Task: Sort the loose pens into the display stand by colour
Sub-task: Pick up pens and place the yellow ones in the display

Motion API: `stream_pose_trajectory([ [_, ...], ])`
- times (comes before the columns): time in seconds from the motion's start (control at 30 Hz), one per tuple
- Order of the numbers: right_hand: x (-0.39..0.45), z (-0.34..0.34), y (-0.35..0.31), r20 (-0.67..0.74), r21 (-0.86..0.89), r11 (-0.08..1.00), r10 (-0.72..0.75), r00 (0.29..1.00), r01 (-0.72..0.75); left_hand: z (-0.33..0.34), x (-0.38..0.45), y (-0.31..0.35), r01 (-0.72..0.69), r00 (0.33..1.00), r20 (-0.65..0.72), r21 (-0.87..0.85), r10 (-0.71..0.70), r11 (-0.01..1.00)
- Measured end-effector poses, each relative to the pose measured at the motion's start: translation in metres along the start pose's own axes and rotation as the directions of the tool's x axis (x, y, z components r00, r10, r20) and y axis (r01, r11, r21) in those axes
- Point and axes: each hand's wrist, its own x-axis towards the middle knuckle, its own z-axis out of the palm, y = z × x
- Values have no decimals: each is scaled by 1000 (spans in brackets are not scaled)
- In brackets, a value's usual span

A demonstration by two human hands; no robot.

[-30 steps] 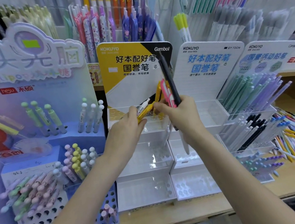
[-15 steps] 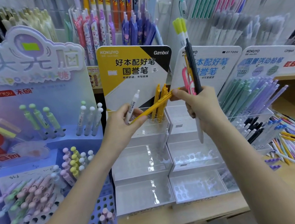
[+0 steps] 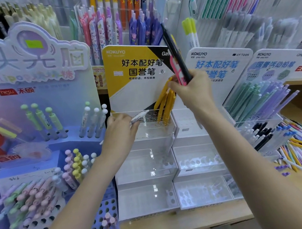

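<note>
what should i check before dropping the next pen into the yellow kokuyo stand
1. Yellow pens standing in the top tier: ok.
2. Free holes left of them: ok.
3. Left hand grips the white pen over that tier: ok, though white beside yellow looks not ok.
4. Right hand grips the pink pen and black pen: ok.
5. Lower tiers free for other colours: ok.
6. Which tier takes white: cannot tell.

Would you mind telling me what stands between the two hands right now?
In the head view, yellow pens stand in the clear display stand's top tier between the left hand and right hand.
</note>
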Motion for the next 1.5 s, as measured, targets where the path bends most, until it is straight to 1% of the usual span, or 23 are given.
stream_pose_trajectory([
  [0.17,3,-2,-6,86,-179,972,-142,986,156,-4,1,7,39,999,1,-27,-39,999],
  [0.3,1,-10,-5,146,-229,951,-178,973,209,-7,2,8,81,992,104,-26,-77,996],
  [0.4,2,-12,-5,199,-324,908,-209,957,266,-8,2,11,72,991,115,5,-72,997],
  [0.47,6,-6,-7,265,-396,853,-247,932,339,-8,2,12,61,992,105,27,-64,998],
  [0.6,25,4,-13,434,-530,690,-278,857,493,-6,4,8,68,991,113,5,-68,998],
  [0.67,34,5,-15,495,-561,632,-261,829,534,-6,5,7,84,989,122,-11,-82,996],
  [0.73,37,6,-15,523,-577,605,-243,817,549,-6,5,8,83,990,117,-14,-81,996],
  [0.8,38,8,-15,516,-598,588,-238,823,545,-6,4,9,84,991,109,-11,-82,996],
  [0.87,39,10,-16,497,-607,596,-232,836,526,-6,4,10,83,991,105,-8,-82,997],
  [1.0,41,13,-17,497,-615,597,-214,841,515,-6,5,10,64,992,104,19,-66,998],
  [1.4,37,13,-5,407,-657,607,-216,888,448,-9,3,13,95,989,119,-16,-93,995],
  [1.5,33,16,-2,410,-665,601,-204,889,444,-9,3,15,92,990,110,0,-92,996],
])
